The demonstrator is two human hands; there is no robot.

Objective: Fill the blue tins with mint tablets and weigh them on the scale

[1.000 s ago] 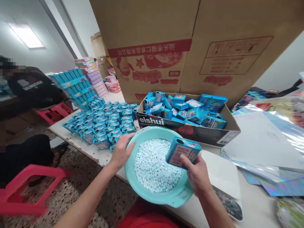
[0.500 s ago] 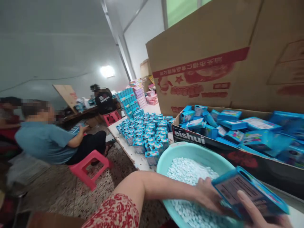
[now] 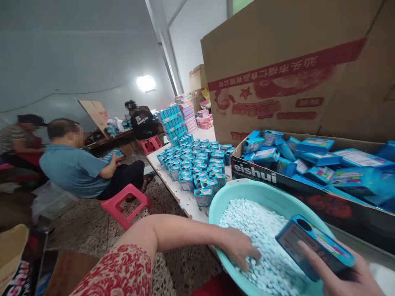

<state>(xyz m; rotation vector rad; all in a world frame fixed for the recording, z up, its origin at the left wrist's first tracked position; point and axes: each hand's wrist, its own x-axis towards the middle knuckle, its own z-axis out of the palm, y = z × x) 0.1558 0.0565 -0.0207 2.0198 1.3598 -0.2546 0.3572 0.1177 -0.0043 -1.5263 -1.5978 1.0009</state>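
A turquoise plastic basin (image 3: 222, 205) holds a heap of small pale blue and white candies (image 3: 271, 250). My left hand (image 3: 239, 248) is down in the heap at the basin's near left side, its fingers curled around some candies; the fingertips are partly buried. Over the basin's right side, my right hand (image 3: 342, 273) grips a small blue printed box (image 3: 317, 246). This box is tilted, and a dark round hole shows in its upper face. Its contents cannot be seen.
Rows of blue boxes (image 3: 197, 164) stand on the white table left of the basin. Behind it, a black-sided carton (image 3: 277, 185) holds loose blue boxes. A large cardboard sheet (image 3: 262, 61) rises behind. Seated at left are a co-worker (image 3: 74, 168) and other people; a pink stool (image 3: 123, 203) is nearby.
My left hand has moved left, away from the blue box and into the candies. The box in my right hand is turned so its holed face shows more. The view has shifted.
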